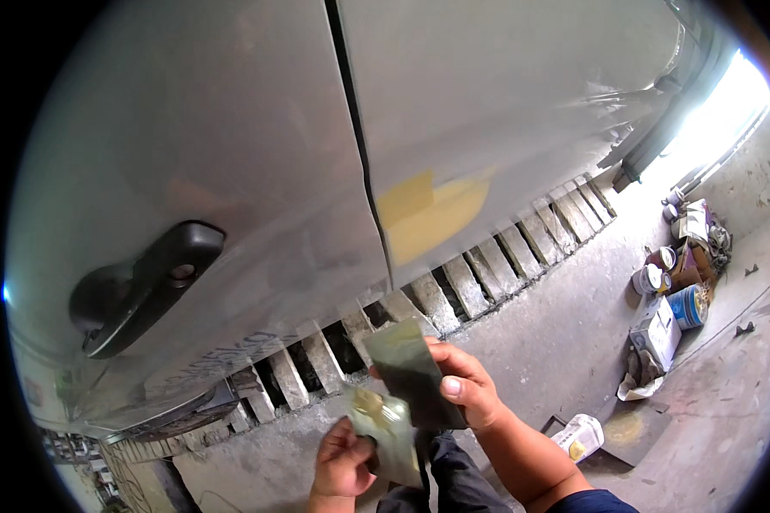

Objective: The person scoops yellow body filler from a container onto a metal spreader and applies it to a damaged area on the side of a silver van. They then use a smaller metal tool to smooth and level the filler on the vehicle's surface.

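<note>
The left hand (344, 462) was partly curled, its thumb and fingers pinching the left edge of a pale, shiny plate (391, 440) with yellowish paste on it. The right hand (466, 385) was partly closed too, gripping the right edge of a dark grey-green plate (411, 376), thumb on top. The plates overlapped in view; I cannot tell if they touched.

Past them stood a grey vehicle (257, 111). It had a black door handle (158, 286), and a yellow patch (436, 214) sat just right of the dark door gap. Blue writing (222, 357) ran near its bottom edge, too slanted to read.

Below was a slatted floor grate (488, 274). On the floor (539, 329), a white plastic container (580, 438) lay by the left edge of a dark board (635, 432). Farther off, near the wall, were a white box (656, 332), a blue-labelled can (687, 306) and a white tub (648, 280); the can's print was too small to read.
</note>
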The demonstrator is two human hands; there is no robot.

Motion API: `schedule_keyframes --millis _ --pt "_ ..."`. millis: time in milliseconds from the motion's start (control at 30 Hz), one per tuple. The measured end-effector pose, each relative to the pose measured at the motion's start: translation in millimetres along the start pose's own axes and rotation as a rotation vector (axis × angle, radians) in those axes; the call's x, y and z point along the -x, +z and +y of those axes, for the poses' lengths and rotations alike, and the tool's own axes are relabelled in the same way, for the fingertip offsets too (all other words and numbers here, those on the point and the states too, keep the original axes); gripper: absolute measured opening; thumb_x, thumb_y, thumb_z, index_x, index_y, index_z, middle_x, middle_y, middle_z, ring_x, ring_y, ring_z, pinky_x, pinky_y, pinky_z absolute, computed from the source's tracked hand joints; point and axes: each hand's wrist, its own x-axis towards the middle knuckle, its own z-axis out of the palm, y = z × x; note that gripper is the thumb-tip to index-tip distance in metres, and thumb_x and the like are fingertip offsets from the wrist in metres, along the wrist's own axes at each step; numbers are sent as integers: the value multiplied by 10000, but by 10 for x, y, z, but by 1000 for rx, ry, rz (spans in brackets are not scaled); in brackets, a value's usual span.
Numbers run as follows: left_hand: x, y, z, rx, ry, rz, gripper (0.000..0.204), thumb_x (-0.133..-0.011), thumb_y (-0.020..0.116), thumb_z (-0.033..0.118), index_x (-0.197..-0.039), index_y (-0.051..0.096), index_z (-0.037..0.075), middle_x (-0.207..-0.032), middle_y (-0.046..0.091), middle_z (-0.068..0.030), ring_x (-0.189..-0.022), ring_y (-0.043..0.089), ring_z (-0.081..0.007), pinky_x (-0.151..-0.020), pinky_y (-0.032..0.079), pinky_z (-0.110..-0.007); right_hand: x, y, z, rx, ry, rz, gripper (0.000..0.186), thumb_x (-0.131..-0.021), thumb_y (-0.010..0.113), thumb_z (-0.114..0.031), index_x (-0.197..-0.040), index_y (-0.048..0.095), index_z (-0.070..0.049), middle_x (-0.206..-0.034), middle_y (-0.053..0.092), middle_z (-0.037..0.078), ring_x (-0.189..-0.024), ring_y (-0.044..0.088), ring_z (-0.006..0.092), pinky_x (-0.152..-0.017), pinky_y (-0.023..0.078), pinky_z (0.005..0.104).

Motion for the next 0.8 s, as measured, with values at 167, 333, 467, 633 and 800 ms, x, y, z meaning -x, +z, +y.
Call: schedule_keyframes --millis 167,333,467,633,800 --pt "39 68 6 84 18 -184 364 -863 601 -24 -1224 556 -29 -1181 618 -130 -1077 600 -245 -939 479 -390 -140 33 18 163 -38 -61 356 -929 576 -268 -1110 591 39 -1143 560 168 -1013 581 239 -836 478 359" --pt "111 -123 67 -72 129 -110 368 -857 629 32 -1217 565 -5 -1139 638 -145 -1013 634 -277 -851 537 -418 -892 122 -403 1227 -404 450 362 -868 685 -298 -691 535 -19 -589 527 105 -517 519 250 -511 413 361" --pt "208 -252 -13 -73 132 -66 372 -852 635 33 -1218 568 15 -1140 637 -147 -982 644 -283 -780 556 -395 -1218 295 -648 1448 -503 510 407 -856 706 -281 -640 507 0 -545 500 97 -475 436 200 -471 391 339" --pt "276 -364 -61 -27 69 -8 381 -845 642 43 -1219 573 46 -1122 646 -152 -903 672 -291 -617 588 -371 -1329 312 -666 1532 -447 554 454 -855 689 -344 -603 465 -39 -566 515 108 -471 483 314 -461 388 396" --pt "282 -420 -68 -51 111 -31 385 -849 647 58 -1225 567 43 -1105 650 -157 -857 679 -279 -588 582 -352 -1313 240 -562 1573 -482 536 426 -843 717 -294 -623 491 -8 -558 508 112 -465 431 263 -466 383 351"
